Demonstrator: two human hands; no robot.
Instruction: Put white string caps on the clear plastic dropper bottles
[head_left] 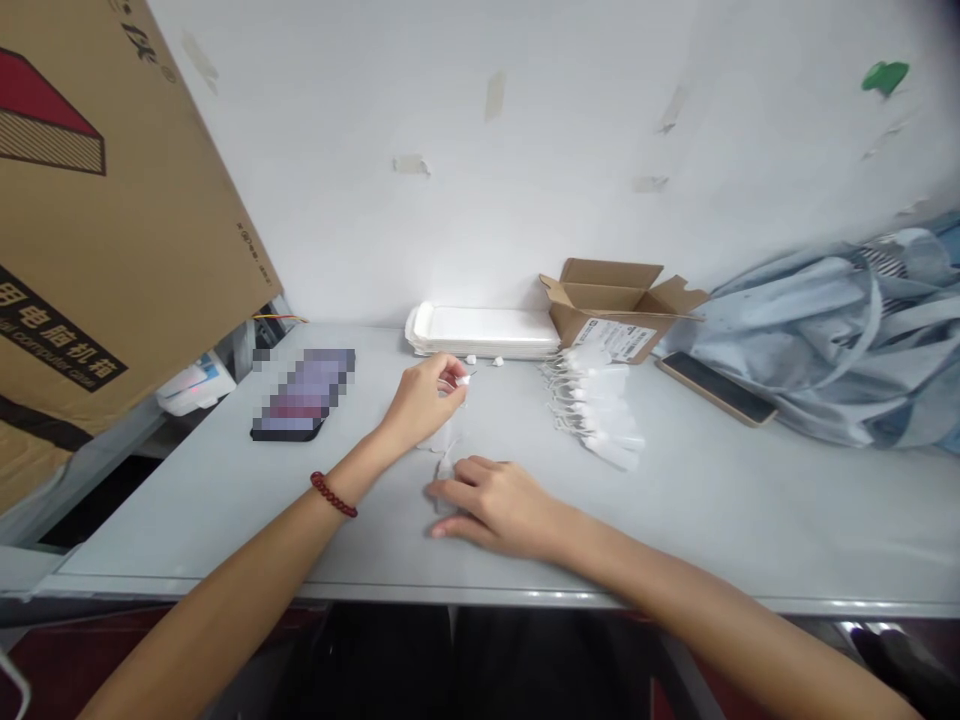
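My left hand (pixel 429 400) is above the middle of the table, thumb and fingertips pinched on a small white plug (pixel 463 380) with a thin white cord. My right hand (pixel 501 505) rests lower on the tabletop, thumb and index finger apart. Under and beside its index finger lies a translucent white tag (pixel 444 470), partly hidden by the fingers. Whether the plug's cord runs to this tag is unclear. Two more small white plugs (pixel 497 362) lie beyond my left hand. To the right, several similar translucent tags (pixel 611 405) lie in an overlapping row, their white cords pointing left.
Behind my hands is a stack of flat white pieces (pixel 487 328) by an open cardboard box (pixel 611 310). Phones lie at left (pixel 304 395) and right (pixel 716 388). A light-blue cloth bag (pixel 832 340) covers the right rear; a large carton (pixel 127 230) leans at left.
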